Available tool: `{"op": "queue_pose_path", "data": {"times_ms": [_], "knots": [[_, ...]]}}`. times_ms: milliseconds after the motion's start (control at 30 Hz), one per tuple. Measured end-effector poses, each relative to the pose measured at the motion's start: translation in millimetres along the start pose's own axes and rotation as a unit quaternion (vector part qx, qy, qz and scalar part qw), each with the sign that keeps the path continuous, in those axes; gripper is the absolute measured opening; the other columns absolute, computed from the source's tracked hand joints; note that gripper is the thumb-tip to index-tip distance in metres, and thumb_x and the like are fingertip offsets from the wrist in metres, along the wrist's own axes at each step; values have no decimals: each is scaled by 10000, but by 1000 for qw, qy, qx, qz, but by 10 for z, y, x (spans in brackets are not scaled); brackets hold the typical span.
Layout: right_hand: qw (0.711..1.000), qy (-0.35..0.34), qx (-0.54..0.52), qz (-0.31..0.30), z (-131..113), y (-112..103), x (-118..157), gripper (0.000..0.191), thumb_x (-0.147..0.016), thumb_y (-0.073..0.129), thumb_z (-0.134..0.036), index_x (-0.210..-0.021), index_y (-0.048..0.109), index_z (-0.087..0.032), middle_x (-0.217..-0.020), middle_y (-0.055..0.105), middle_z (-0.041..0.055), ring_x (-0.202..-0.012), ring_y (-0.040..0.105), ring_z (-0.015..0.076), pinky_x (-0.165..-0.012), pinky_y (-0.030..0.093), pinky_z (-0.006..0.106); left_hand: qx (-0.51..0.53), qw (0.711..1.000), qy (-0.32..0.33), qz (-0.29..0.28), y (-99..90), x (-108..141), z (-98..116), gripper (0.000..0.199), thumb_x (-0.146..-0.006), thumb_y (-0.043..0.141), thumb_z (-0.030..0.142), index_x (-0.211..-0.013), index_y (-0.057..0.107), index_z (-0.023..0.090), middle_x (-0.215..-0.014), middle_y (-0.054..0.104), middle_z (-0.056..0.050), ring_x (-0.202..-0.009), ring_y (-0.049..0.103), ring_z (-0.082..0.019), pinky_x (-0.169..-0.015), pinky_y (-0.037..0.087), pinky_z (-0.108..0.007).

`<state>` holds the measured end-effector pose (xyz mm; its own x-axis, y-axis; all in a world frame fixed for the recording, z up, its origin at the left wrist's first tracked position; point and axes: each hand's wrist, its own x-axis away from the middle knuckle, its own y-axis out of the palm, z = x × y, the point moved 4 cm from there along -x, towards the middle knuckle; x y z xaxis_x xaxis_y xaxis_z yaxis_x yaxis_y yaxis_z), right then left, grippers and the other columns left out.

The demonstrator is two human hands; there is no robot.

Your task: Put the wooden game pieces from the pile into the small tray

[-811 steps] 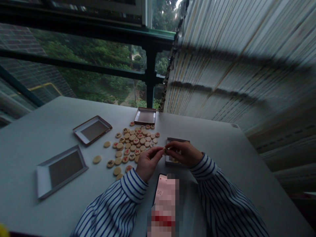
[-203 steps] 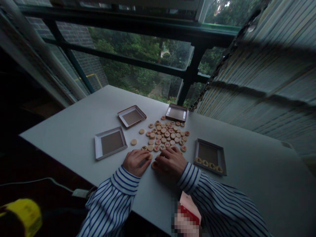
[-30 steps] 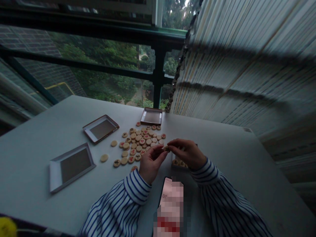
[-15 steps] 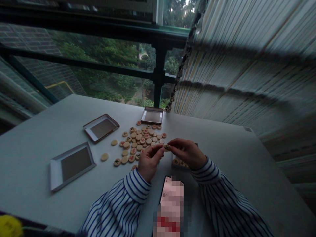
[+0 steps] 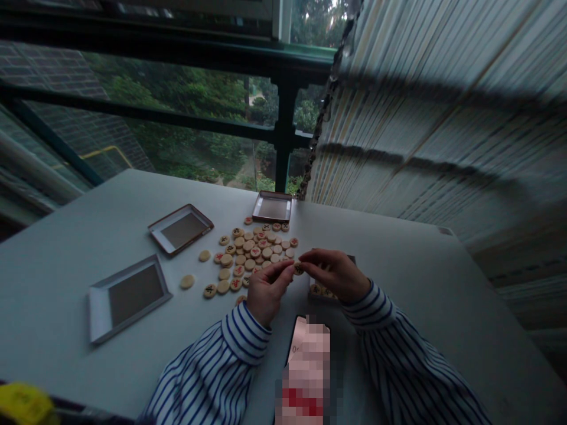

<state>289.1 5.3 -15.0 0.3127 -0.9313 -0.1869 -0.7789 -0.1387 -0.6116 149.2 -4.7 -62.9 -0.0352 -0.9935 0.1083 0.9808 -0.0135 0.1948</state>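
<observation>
Between the fingertips of both hands is a round wooden piece [image 5: 298, 268] with a dark character on it. My left hand [image 5: 268, 290] pinches its left side, and my right hand [image 5: 337, 274] pinches its right side. Under my right hand, partly hidden, a small box [image 5: 328, 297] holds several round pieces with dark characters. Left of and behind my left hand lies a loose spread of wooden pieces [image 5: 250, 265], some blank, some with red or dark characters.
Two shallow trays, one grey [image 5: 128, 295] and one brown-rimmed [image 5: 181, 230], lie at the left of the white table [image 5: 425, 283]. Another brown-rimmed tray [image 5: 272, 206] is at the back edge. A phone [image 5: 305, 360] lies in front, between my forearms.
The piece between my fingertips has turned slightly and sits a little lower. Both hands stay almost in the same place.
</observation>
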Motion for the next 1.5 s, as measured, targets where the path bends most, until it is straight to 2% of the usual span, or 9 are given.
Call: {"op": "queue_pose_path", "data": {"times_ms": [233, 400, 533, 800, 1067, 1300, 1500], "knots": [[1000, 0, -12, -9, 4, 11, 0, 209, -767, 529, -296, -864, 634, -144, -750, 657, 36, -635, 557, 101, -573, 415, 202, 3, 1000, -5, 3, 5, 3, 8, 258, -645, 646, 315, -839, 655, 147, -596, 600, 5, -539, 520, -77, -509, 414, -190], [1000, 5, -12, 19, -7, -12, 3, 201, -763, 534, -285, -877, 633, -152, -731, 656, 29, -610, 551, 97, -545, 407, 196, 40, 999, 9, -33, 47, -13, -57, 307, -624, 668, 283, -903, 611, 168, -808, 656, -31, -709, 596, -115, -626, 460, -219], [1000, -5, -20, 16, -6, 14, 3, 193, -763, 535, -281, -865, 633, -151, -746, 656, 32, -636, 559, 103, -580, 421, 204, 47, 998, 15, -48, 61, -21, -81, 305, -624, 669, 272, -900, 592, 167, -850, 658, -43, -763, 607, -132, -653, 468, -230], [1000, 10, -23, 4, 59, 56, 13, 248, -769, 525, -320, -920, 616, -147, -715, 645, 34, -605, 553, 104, -585, 435, 219, 26, 999, 18, -24, 14, -11, -58, 281, -634, 660, 285, -871, 586, 153, -836, 654, -44, -754, 611, -131, -681, 474, -243], [999, 13, -32, -42, 11, 93, 19, 295, -771, 520, -299, -1016, 567, -141, -719, 649, 40, -614, 573, 107, -589, 439, 219, 14, 1000, 25, -5, 1, -14, -55, 271, -642, 647, 304, -852, 606, 138, -794, 656, -47, -692, 605, -127, -643, 481, -244], [999, 14, -13, -35, -14, 82, 13, 233, -753, 547, -316, -920, 579, -156, -671, 638, 18, -563, 552, 91, -539, 417, 197, 1, 999, 33, -8, 0, -13, -44, 246, -644, 649, 301, -836, 631, 149, -796, 668, -46, -720, 611, -136, -666, 478, -242], [998, 24, -31, -46, 7, 85, 19, 260, -774, 514, -376, -907, 553, -156, -723, 649, 43, -616, 587, 113, -580, 445, 218, -2, 999, 29, -14, 8, 5, -8, 259, -659, 636, 315, -854, 649, 145, -785, 671, -50, -694, 601, -133, -652, 477, -244]]}}
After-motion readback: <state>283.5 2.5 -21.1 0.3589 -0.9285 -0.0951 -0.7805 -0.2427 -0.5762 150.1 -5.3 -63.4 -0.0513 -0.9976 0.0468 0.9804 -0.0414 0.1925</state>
